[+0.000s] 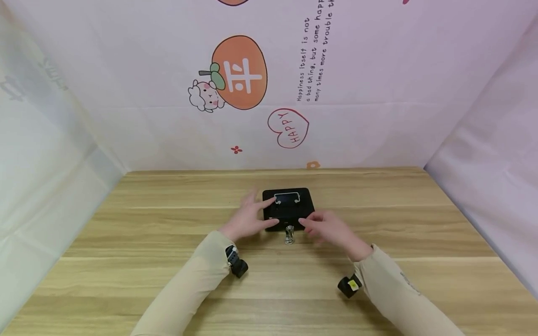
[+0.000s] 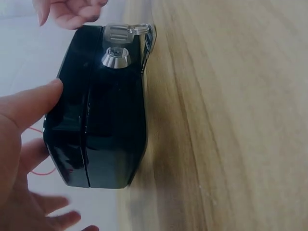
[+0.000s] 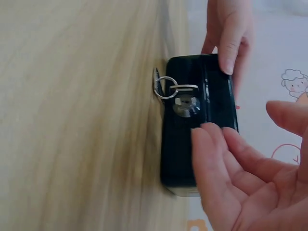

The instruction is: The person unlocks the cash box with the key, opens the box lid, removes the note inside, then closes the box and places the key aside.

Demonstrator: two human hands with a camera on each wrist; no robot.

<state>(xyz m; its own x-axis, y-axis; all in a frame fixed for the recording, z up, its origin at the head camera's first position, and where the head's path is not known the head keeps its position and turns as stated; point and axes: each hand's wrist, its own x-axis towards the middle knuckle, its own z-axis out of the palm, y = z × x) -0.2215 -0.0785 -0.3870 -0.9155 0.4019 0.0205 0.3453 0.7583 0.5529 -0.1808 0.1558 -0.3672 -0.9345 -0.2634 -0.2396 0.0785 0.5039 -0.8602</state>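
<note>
A black cash box point(image 1: 290, 211) with a folding metal handle point(image 1: 287, 193) on its lid stands on the table, its lid down. From the silver lock point(image 2: 116, 59) in its front sticks a key point(image 2: 119, 33), with a ring and a second key point(image 2: 150, 41) hanging off it. My left hand point(image 1: 245, 220) is at the box's left side, thumb against the lid's front edge and fingers spread. Close to the front right of the lid is my right hand point(image 1: 329, 227), fingers loosely bent, thumb apart, holding nothing; whether its fingertips touch the box I cannot tell.
The wood-grain table point(image 1: 168, 196) reaches back to a printed cloth wall point(image 1: 168, 135). More pale cloth hangs on the left and right. Each wrist wears a small black camera, the left camera point(image 1: 239, 268) and the right camera point(image 1: 346, 286).
</note>
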